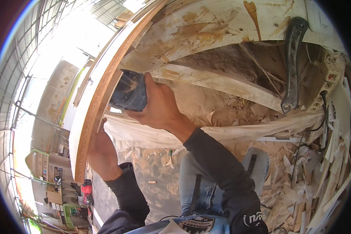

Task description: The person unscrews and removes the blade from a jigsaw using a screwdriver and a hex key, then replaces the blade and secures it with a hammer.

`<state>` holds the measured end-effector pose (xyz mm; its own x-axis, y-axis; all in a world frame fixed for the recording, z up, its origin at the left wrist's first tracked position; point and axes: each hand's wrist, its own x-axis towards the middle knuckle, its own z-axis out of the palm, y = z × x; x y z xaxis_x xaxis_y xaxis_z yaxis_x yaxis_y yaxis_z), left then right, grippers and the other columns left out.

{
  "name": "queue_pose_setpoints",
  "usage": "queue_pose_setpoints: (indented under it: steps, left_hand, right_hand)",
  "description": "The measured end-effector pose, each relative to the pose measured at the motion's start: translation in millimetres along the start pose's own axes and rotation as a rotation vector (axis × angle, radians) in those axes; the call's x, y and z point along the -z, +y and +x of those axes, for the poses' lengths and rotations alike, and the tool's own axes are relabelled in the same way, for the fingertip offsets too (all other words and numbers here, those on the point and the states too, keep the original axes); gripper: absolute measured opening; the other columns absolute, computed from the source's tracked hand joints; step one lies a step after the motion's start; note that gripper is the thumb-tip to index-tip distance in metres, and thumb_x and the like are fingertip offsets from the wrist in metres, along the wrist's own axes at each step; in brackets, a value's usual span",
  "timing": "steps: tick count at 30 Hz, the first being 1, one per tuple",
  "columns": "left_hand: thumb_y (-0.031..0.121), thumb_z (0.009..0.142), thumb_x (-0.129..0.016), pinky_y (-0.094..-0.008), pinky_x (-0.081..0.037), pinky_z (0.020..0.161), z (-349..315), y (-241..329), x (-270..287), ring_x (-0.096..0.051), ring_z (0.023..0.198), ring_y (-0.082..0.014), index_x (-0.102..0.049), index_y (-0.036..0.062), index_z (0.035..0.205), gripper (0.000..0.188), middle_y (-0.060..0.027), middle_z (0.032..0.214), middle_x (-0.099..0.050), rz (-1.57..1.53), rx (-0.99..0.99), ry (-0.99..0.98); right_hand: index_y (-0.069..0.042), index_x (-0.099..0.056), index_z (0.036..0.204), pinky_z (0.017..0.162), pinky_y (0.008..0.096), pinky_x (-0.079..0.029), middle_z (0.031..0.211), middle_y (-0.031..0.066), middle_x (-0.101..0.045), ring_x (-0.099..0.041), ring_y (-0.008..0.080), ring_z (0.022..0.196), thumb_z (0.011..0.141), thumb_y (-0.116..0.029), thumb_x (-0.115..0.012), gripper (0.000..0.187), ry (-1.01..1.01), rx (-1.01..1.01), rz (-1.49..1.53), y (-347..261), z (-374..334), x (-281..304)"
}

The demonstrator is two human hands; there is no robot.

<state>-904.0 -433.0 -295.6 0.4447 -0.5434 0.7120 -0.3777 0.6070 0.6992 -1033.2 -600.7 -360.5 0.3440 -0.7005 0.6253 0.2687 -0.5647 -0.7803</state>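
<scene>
"So, what do the hands have on your feed?"

"From my end, I see the right hand clamped on a dusty dark tool, gripping it from its right side. The tool sits at the inner side of a long board, right up by its brown edge."

"And the left hand?"

"The left hand is lower down, apart from the right one, up against the same board. I can't tell whether it is gripping, because part of it is hidden."

"How does the board stand?"

"It runs steeply from top centre toward lower left, bent by my lens, with a pale face turned outward."

"What else can you make out?"

"Beyond the tool I have a pale panel with brown stains, and to its right a black bar with a hole at its end. A whitish sheet stretches across behind the right wrist. Scraps litter the floor at lower right, beyond the jeans."
</scene>
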Motion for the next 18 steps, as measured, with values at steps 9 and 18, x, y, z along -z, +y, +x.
queue_pose_setpoints:
  steps: [9, 18]
  left_hand:
    - [0.013, 0.100, -0.063, -0.0410, -0.048, 0.099, -17.8, 1.0, -36.2, -0.059, 0.114, -0.0242, -0.059, -0.0011, 0.129, 0.032, -0.0134, 0.131, -0.060, -0.060, 0.061, 0.273]
    - [0.023, 0.106, -0.055, -0.0439, -0.043, 0.103, -4.1, -11.6, -27.9, -0.058, 0.123, -0.0288, -0.048, -0.0058, 0.138, 0.044, -0.0183, 0.129, -0.060, 0.200, -0.097, 0.167]
  right_hand:
    - [0.006, -0.049, 0.117, 0.075, 0.0489, -0.055, 0.089, 0.0264, -0.070, -0.070, 0.0448, 0.085, 0.065, -0.032, -0.090, 0.077, 0.097, 0.124, 0.061, 24.5, 9.1, -34.0]
    - [0.012, -0.049, 0.123, 0.078, 0.0493, -0.055, 0.093, 0.0276, -0.070, -0.069, 0.0452, 0.088, 0.061, -0.034, -0.088, 0.087, 0.097, 0.073, 0.035, 17.2, 11.8, -30.5]
